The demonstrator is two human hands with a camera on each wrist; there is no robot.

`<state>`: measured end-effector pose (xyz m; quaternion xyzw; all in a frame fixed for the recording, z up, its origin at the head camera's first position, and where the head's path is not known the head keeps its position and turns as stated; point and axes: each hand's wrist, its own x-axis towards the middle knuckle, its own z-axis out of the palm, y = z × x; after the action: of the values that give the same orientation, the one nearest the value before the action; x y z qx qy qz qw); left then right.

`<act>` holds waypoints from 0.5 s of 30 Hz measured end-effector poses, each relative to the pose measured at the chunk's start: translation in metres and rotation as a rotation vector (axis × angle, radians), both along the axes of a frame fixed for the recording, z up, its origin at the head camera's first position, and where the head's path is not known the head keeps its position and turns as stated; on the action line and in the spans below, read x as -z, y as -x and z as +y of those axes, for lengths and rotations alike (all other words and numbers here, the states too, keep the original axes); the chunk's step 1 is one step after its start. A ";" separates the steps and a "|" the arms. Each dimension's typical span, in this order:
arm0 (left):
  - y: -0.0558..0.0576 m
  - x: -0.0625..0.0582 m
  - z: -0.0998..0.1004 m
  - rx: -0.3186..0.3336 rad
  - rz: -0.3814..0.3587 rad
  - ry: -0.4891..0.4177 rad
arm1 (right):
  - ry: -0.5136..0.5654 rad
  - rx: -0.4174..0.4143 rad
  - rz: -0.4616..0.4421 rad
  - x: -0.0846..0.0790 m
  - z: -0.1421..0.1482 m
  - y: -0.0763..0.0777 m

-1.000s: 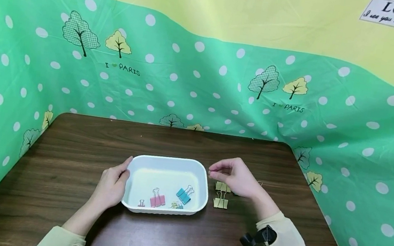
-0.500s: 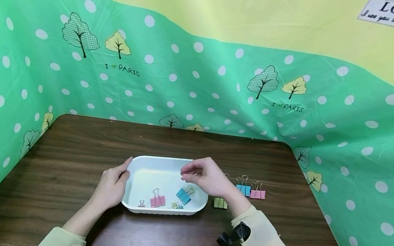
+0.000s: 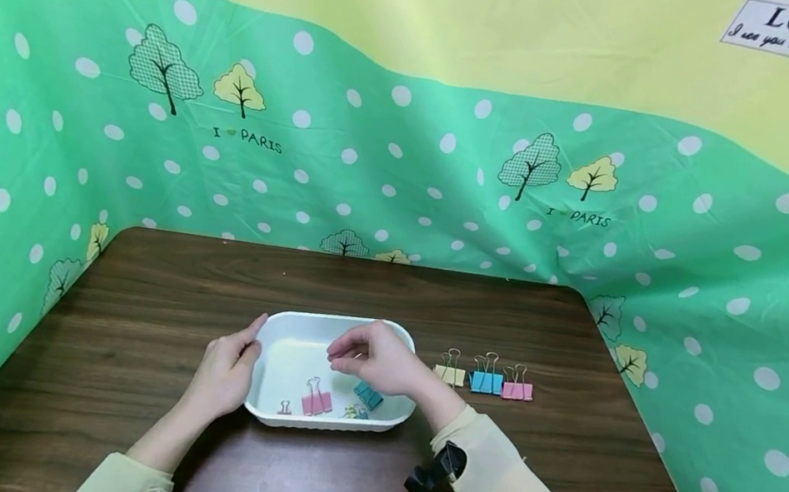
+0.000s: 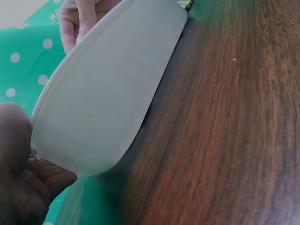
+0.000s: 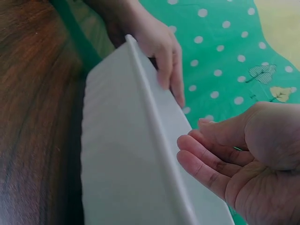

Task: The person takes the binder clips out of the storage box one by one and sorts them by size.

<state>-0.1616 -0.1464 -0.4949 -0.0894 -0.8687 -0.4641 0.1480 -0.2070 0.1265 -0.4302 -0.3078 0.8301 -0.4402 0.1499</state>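
A white plastic tray is gripped at its left end by my left hand, thumb on the rim; in the left wrist view, fingers reach round its underside. Over the tray my right hand hovers with loosely bent fingers, and nothing shows between thumb and fingertips. Beneath it lie a pink binder clip, a tiny pink binder clip, a blue binder clip partly covered by the hand, and a cluster of tiny binder clips.
To the tray's right a yellow binder clip, a blue binder clip and a pink binder clip form a row on the dark wooden table. A green and yellow patterned cloth hangs behind and along the sides.
My right hand has moved left from the clips beside the tray to over its middle. The row came into sight, while the front yellowish clip is now hidden behind the arm. My left hand stays put.
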 end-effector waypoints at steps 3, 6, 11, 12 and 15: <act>0.000 0.001 0.000 -0.001 0.006 -0.002 | -0.005 -0.028 -0.007 0.003 -0.009 -0.002; 0.000 0.001 -0.001 0.001 0.010 -0.007 | -0.013 -0.059 -0.003 0.005 -0.017 -0.003; 0.001 0.001 -0.001 0.001 0.005 -0.008 | -0.048 -0.076 -0.001 0.011 -0.028 -0.003; 0.001 0.001 -0.001 0.000 0.004 -0.007 | -0.054 -0.076 -0.002 0.012 -0.029 -0.003; 0.000 0.002 0.000 -0.003 0.001 -0.004 | -0.072 -0.070 -0.014 0.017 -0.033 -0.004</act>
<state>-0.1620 -0.1468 -0.4965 -0.0880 -0.8679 -0.4655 0.1494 -0.2032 0.0935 -0.4471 -0.3280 0.8329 -0.4069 0.1820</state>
